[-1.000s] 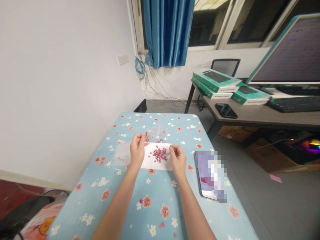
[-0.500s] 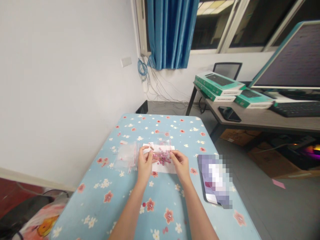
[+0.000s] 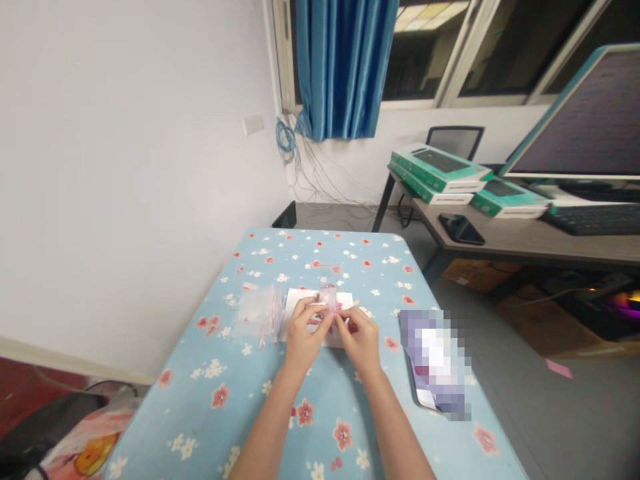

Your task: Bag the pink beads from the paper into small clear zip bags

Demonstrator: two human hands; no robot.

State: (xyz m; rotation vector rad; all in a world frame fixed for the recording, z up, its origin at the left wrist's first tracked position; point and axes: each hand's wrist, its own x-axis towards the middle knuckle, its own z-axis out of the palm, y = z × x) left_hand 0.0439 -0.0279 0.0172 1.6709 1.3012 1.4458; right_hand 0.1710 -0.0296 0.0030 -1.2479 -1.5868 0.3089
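Observation:
My left hand (image 3: 304, 331) and my right hand (image 3: 362, 335) meet over a white sheet of paper (image 3: 295, 298), thumbs and fingertips pinched close together. Between them is a small clear plastic bag (image 3: 328, 297), its upper part bunched and standing above the fingertips. Pinkish-red beads (image 3: 340, 307) show in part beside and behind the fingers; whether they are in the bag or on the paper I cannot tell. Left of my left hand lies a pile of flat clear zip bags (image 3: 256, 311) with pink seal lines.
A floral blue cloth covers the table (image 3: 320, 248). A phone (image 3: 426, 399), mostly blurred out, lies at the right. Beyond stands a desk (image 3: 505, 233) with green keyboard boxes (image 3: 445, 167), another phone (image 3: 461, 228) and a monitor (image 3: 580, 120). A white wall (image 3: 125, 167) rises at the left.
My hands have come together from either side of the bag. The clear bag, spread out with beads showing before, is now bunched between my fingertips.

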